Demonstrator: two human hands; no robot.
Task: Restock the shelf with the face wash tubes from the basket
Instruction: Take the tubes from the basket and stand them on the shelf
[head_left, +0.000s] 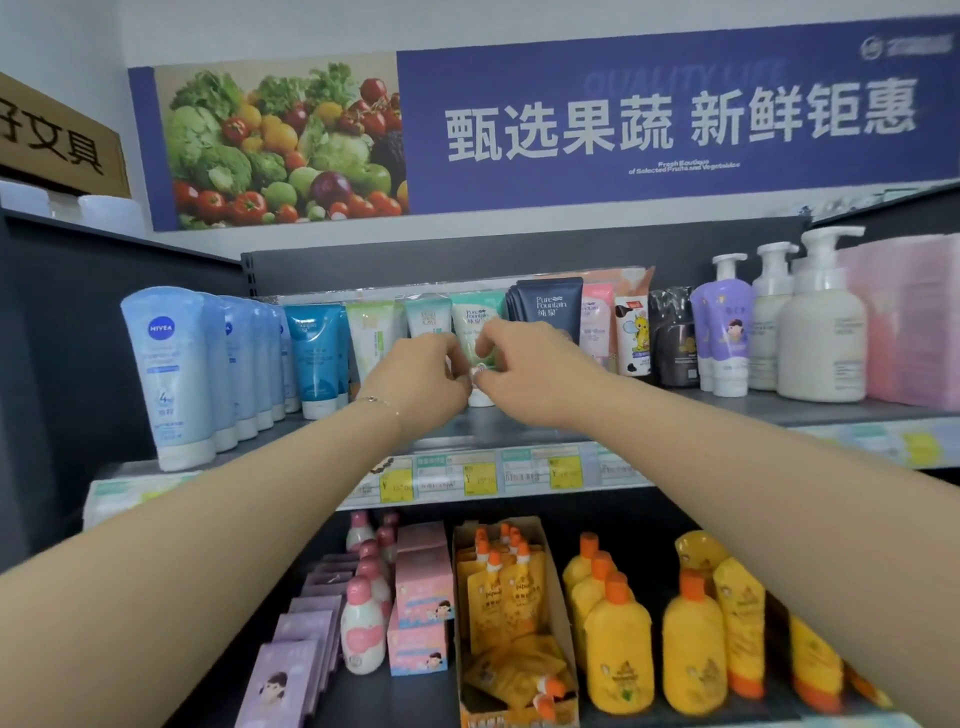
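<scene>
Supermarket shelving fills the view. Nearest, on the lower shelf, stand yellow bottles with orange caps beside pink boxes. Above them both forearms reach up to the upper shelf, past its yellow price tags. The left hand and right hand meet around a green face wash tube standing cap-down in the row, fingers curled on its lower half. Pale blue Nivea tubes line the left end, white pump bottles the right. Farthest, a blue produce banner hangs on the wall.
</scene>
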